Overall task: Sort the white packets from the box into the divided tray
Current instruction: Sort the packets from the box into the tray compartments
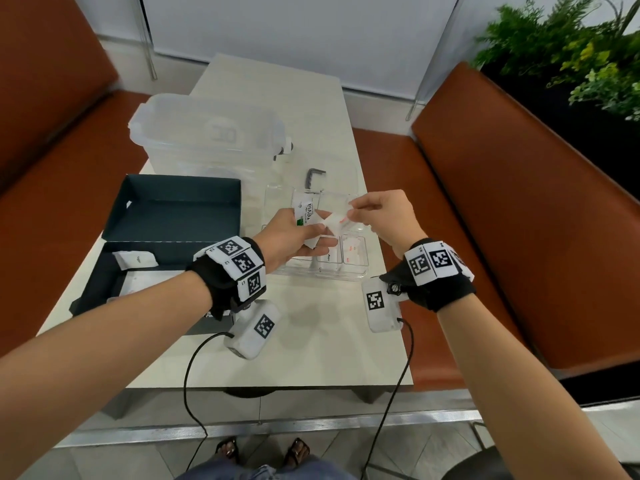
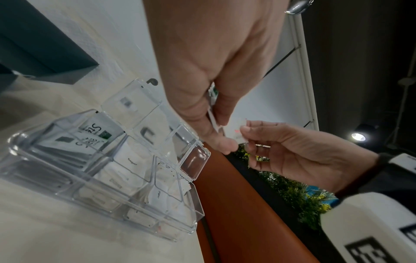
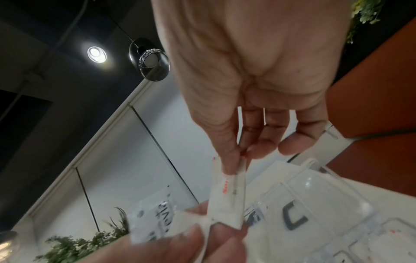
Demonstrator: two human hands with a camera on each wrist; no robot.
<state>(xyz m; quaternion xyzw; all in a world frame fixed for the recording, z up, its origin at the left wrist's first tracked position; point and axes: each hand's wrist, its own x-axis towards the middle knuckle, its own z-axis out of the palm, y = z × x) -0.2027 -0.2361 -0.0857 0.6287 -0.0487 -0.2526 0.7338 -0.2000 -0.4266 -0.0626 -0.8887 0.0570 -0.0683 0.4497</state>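
Both hands meet above the divided tray [image 1: 360, 271], which sits on the table [image 1: 311, 341] directly beneath them. The left hand [image 1: 294, 237] holds a fan of packets [image 1: 306, 211], and the right hand [image 1: 384, 211], just to its right, pinches one packet [image 1: 337, 220] at the edge of that fan — the two hands nearly touching. The box [image 1: 173, 209] lies to the left of the left hand, with a few packets [image 1: 136, 259] still in it. Beyond the left hand, behind the box, stands a lidded container [image 1: 207, 133]. A small bracket [image 1: 313, 176] lies past the tray's far edge, ahead of both hands.
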